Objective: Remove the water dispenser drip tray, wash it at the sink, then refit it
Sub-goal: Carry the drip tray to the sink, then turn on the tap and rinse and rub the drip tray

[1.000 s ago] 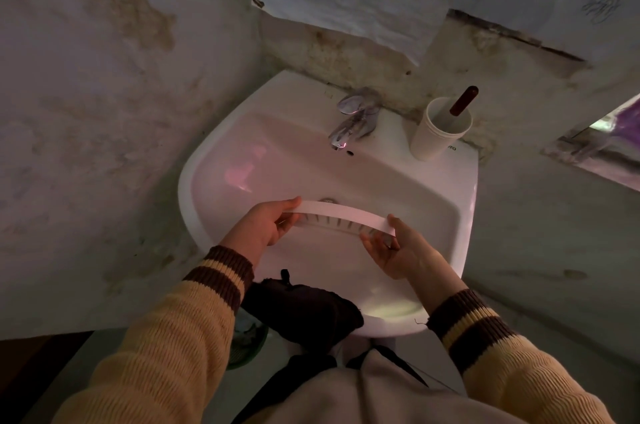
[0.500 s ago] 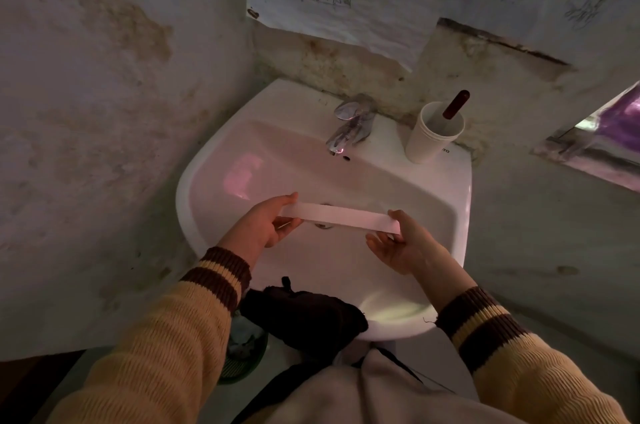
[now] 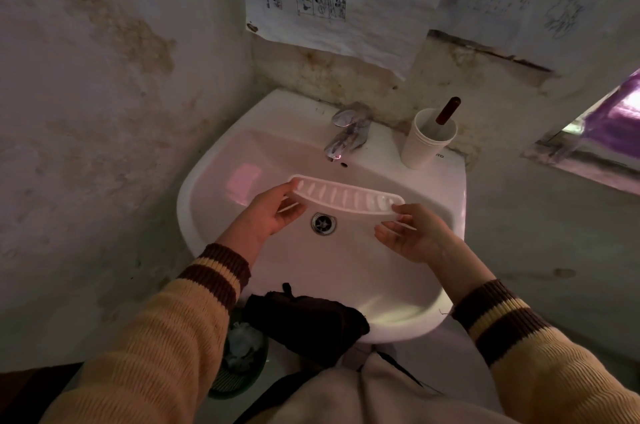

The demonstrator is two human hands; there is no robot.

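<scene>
Drip tray (image 3: 346,196): white, slotted, held level over the sink (image 3: 381,302) basin, just above the drain (image 3: 323,223).
Left hand (image 3: 266,215): fingers pinch the tray's left end.
Right hand (image 3: 414,236): fingertips grip the right end.
Tap (image 3: 346,136): at the far rim, paper cup (image 3: 427,143) beside it on the right.
</scene>
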